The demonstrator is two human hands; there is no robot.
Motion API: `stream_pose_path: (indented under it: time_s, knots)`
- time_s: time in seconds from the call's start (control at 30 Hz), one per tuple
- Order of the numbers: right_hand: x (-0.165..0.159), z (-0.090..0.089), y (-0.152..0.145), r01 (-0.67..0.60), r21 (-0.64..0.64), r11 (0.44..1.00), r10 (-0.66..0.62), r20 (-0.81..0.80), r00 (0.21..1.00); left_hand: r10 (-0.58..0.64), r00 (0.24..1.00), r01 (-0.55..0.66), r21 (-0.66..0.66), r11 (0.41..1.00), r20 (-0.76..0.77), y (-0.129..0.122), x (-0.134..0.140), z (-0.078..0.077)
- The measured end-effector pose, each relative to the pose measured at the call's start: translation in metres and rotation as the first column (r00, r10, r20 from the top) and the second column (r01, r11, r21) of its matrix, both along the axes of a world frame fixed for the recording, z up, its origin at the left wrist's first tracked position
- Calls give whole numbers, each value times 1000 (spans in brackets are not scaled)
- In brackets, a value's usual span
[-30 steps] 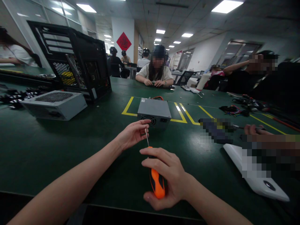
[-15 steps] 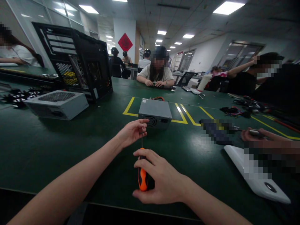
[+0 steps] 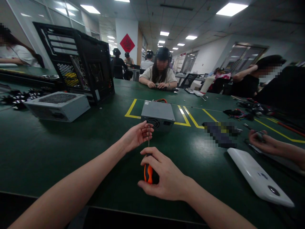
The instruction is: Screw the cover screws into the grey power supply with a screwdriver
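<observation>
My right hand (image 3: 164, 175) is closed around a screwdriver (image 3: 148, 174) with an orange and black handle, its metal shaft pointing up and away from me. The fingers sit near the collar and the thumb by the handle's butt. Beside the shaft's tip is my left hand (image 3: 137, 136), loosely curled, thumb and fingers apart; nothing can be made out in it. Just beyond the fingertips stands a grey power supply unit (image 3: 158, 110), its fan grille and socket facing me, red wires behind it. Part of the grille is hidden by my left fingers.
At left are a second power supply (image 3: 59, 106) and an open black computer case (image 3: 88, 63). On the right lie a white device (image 3: 259, 178), a blurred dark item (image 3: 219, 133) and cables (image 3: 238, 113). A co-worker's hand (image 3: 267, 141) holds a tool. Someone sits opposite.
The screwdriver and my right hand have shifted slightly right and away from me. My left fingers have loosened from a pinch at the tip. The co-worker's hand at right has moved.
</observation>
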State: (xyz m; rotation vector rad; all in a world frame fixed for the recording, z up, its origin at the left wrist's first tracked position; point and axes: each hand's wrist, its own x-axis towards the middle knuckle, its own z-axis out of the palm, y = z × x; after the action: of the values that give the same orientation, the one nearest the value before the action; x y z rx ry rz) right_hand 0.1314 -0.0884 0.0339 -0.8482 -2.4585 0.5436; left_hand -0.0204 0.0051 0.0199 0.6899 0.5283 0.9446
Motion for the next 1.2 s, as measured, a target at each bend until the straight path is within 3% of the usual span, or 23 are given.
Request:
stream_pose_path:
  time_s: [0.23, 0.53, 0.97, 1.2]
  knots:
    - [0, 1, -1, 4, -16, 1000, -4, 5, 1000, 68, 993, -63, 57, 996, -93, 3, 3, -7]
    - [-1, 0, -2, 26, -35, 999, -26, -2, 1000, 48, 984, -18, 172, 985, -170, 2, 1, -7]
    - [3, 2, 2, 105, 8, 994, -105, -29, 994, 53, 971, -46, 37, 998, -234, -3, 9, -2]
    - [8, 1, 6, 212, 32, 977, -208, -95, 974, 43, 964, -29, 55, 998, -263, -4, 9, -7]
